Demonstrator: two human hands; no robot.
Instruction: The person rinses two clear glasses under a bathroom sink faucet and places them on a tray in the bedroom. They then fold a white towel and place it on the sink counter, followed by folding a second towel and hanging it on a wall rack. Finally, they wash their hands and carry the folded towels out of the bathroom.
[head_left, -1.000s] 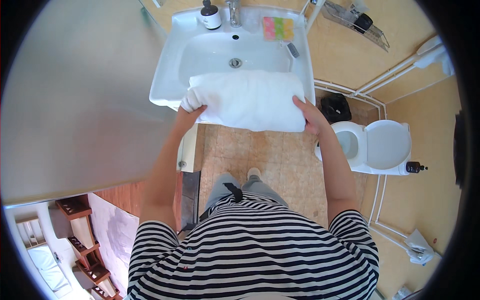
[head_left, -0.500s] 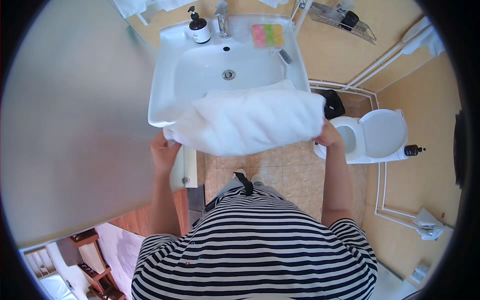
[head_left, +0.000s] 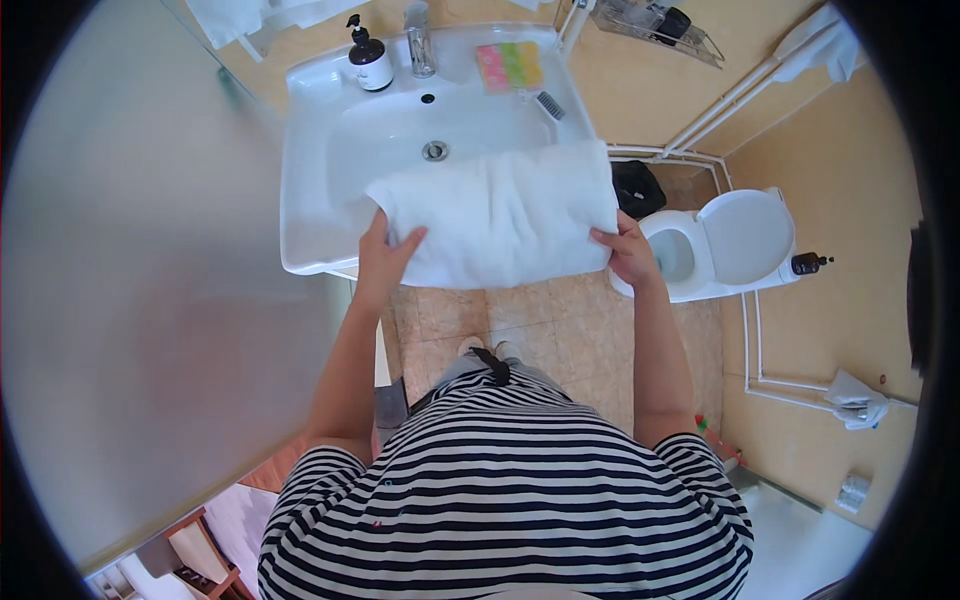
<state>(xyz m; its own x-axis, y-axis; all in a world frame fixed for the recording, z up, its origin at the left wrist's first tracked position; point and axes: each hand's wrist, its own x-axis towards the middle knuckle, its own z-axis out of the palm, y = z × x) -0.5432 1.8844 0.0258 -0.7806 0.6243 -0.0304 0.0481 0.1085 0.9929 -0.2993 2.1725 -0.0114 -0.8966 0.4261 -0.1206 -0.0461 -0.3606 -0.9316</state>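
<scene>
shifted inward since half a second ago, the left hand (head_left: 385, 258) grips the left end of the folded white towel (head_left: 500, 215), thumb on top; the right hand (head_left: 634, 255) grips the right end likewise, its other fingers partly hidden. the towel spans the front rim of the washbasin (head_left: 305, 190), short of the drain (head_left: 435, 151); whether it touches the rim cannot be told. behind stand a pump bottle (head_left: 371, 66) and chrome faucet (head_left: 420, 48).

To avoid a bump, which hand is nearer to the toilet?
Right. The right hand, at the right end of the cloth, appears beside the toilet; the left hand is farther left, at the other end.
</scene>
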